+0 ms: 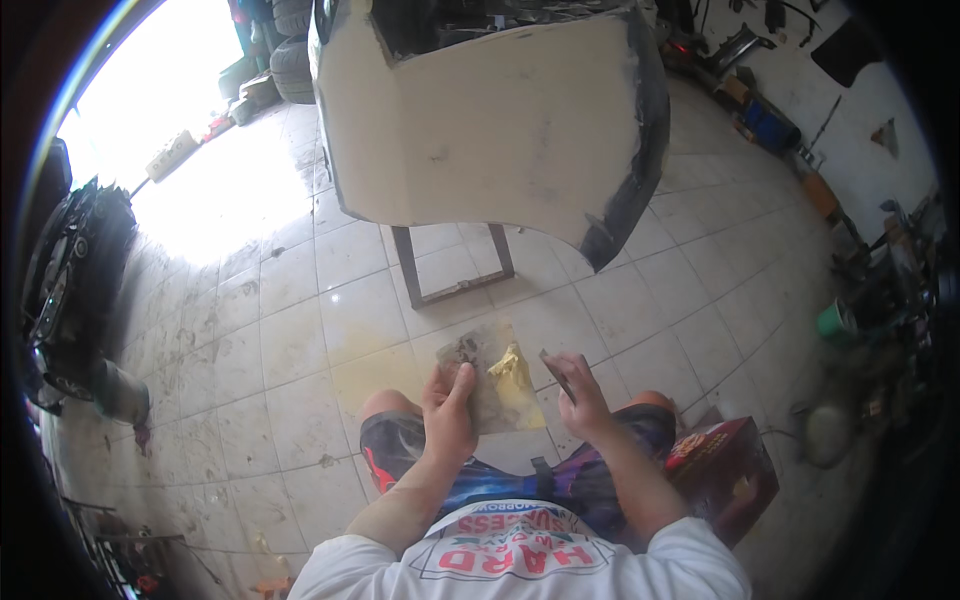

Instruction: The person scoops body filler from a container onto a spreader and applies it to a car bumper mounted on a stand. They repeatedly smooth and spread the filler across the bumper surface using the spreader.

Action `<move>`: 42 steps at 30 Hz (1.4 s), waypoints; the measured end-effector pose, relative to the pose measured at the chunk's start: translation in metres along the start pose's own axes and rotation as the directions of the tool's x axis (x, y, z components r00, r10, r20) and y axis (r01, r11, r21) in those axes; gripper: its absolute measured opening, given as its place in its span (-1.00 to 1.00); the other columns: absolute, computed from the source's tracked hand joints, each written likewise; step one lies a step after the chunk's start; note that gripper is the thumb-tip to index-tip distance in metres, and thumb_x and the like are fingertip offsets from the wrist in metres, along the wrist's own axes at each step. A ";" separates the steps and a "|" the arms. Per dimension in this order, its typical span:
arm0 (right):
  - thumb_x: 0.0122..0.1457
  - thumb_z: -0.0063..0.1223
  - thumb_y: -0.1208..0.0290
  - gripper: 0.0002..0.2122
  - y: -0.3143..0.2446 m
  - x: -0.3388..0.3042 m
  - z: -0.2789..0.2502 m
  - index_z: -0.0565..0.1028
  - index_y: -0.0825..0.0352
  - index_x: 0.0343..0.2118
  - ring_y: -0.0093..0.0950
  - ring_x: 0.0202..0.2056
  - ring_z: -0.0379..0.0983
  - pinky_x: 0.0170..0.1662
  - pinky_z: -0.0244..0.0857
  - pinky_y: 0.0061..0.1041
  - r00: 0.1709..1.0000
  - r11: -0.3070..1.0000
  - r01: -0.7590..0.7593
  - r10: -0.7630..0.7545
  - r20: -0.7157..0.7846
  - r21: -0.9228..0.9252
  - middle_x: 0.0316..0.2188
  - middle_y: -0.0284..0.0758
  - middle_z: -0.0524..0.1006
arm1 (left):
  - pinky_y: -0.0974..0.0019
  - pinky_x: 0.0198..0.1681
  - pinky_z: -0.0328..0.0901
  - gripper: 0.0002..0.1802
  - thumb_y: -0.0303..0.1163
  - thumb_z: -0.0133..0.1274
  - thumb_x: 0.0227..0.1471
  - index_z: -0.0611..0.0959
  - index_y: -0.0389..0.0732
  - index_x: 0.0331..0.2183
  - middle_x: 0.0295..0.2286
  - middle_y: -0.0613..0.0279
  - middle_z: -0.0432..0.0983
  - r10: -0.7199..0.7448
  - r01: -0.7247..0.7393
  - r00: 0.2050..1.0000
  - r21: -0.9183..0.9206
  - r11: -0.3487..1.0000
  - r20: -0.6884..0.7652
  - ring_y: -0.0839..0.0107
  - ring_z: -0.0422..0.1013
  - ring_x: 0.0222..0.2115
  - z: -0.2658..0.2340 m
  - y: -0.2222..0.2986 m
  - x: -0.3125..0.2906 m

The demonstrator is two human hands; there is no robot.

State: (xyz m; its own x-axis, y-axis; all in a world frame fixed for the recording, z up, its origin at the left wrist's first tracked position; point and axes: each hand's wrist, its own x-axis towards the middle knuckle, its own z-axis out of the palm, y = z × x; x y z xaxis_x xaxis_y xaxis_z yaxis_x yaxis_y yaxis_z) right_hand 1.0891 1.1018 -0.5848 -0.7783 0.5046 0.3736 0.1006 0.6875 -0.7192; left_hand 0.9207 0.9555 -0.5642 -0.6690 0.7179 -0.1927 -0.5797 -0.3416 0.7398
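My left hand (449, 408) grips a flat, smeared mixing board (490, 408) by its left edge, with the thumb on top. A lump of yellow putty (508, 360) lies on the upper right part of the board, and a thinner yellow smear runs down its right side. Just right of the board, my right hand (588, 408) is closed around a thin, dark-edged spreader (557, 374), which is held tilted and apart from the putty. Ahead of both hands stands a large car body panel (480, 135), coated beige with dark patches along its right edge.
A metal stand (460, 293) shows beneath the panel on the tiled floor (290, 340). A red box (728, 475) sits by my right leg. Tyres (292, 70) stand at the far left; dark car parts (80, 260) line the left side. A green container (835, 321) is at right.
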 end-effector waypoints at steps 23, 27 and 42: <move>-0.24 0.18 0.64 -0.42 -0.047 0.011 -0.013 0.63 0.01 -0.04 -0.33 -0.02 0.42 -0.03 0.27 -0.21 0.944 0.936 0.315 -0.293 0.153 -0.154 -0.04 -0.50 0.54 | 0.24 -0.39 0.45 -0.73 -0.53 0.09 0.19 0.62 -0.27 -0.05 -0.43 -0.06 0.61 0.509 -0.638 0.743 0.689 0.344 0.434 0.08 0.61 -0.46 0.019 0.008 -0.011; -0.20 0.22 0.58 -0.42 -0.055 -0.003 -0.003 0.62 -0.03 0.00 -0.32 -0.01 0.40 0.04 0.27 -0.17 0.917 0.957 0.242 -0.172 0.360 -0.159 -0.03 -0.56 0.53 | 0.31 -0.40 0.42 -0.74 -0.50 0.09 0.22 0.62 -0.29 -0.05 -0.43 0.02 0.62 0.629 -0.658 0.683 0.686 0.311 0.370 0.25 0.58 -0.49 0.019 0.025 -0.003; -0.19 0.16 0.72 -0.43 -0.012 0.019 -0.030 0.62 0.11 -0.02 -0.17 0.09 0.36 0.11 0.25 -0.18 0.967 0.870 0.240 -0.176 0.182 -0.430 -0.03 -0.26 0.47 | 0.39 -0.18 0.38 -0.74 -0.40 0.07 0.28 0.59 -0.28 -0.03 -0.24 0.22 0.61 0.378 -0.355 0.926 0.298 0.886 -0.020 0.47 0.50 -0.26 -0.002 0.016 -0.005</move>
State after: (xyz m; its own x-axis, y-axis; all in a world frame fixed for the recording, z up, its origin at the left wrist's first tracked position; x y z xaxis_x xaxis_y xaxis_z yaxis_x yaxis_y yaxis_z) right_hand 1.0921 1.1187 -0.5519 -0.8836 0.2718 0.3813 0.1676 0.9440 -0.2843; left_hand 0.9138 0.9454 -0.5532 -0.8478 0.5228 0.0883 -0.1370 -0.3768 0.9161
